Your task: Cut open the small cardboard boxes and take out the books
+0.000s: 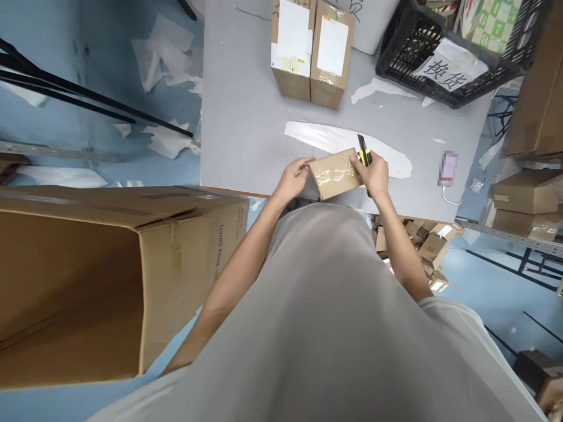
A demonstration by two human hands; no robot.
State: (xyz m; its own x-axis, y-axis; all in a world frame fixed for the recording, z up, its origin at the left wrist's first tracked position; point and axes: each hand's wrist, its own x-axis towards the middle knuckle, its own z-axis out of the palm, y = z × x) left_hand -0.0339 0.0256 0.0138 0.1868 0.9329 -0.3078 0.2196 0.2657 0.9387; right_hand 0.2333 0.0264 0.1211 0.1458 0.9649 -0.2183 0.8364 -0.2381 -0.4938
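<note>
A small cardboard box [336, 174] with clear tape across its face is tilted at the near edge of the grey table, between my two hands. My left hand [294, 177] is closed at the box's upper left corner, fingertips pinching its edge. My right hand [373, 174] has its thumb on the box's right end and its fingers wrapped round a black and yellow box cutter [362, 146]. The cutter points away from me; whether its blade is out I cannot tell. Beyond the box lies a flat strip of white paper [325, 136].
Two taped boxes [329, 50] with white labels stand at the table's [237, 117] back. A black plastic crate [404, 61] is at the back right, a phone-like pink object [447, 169] with a cable nearer. A large open carton [176, 275] sits at left; small boxes [433, 249] are piled below right.
</note>
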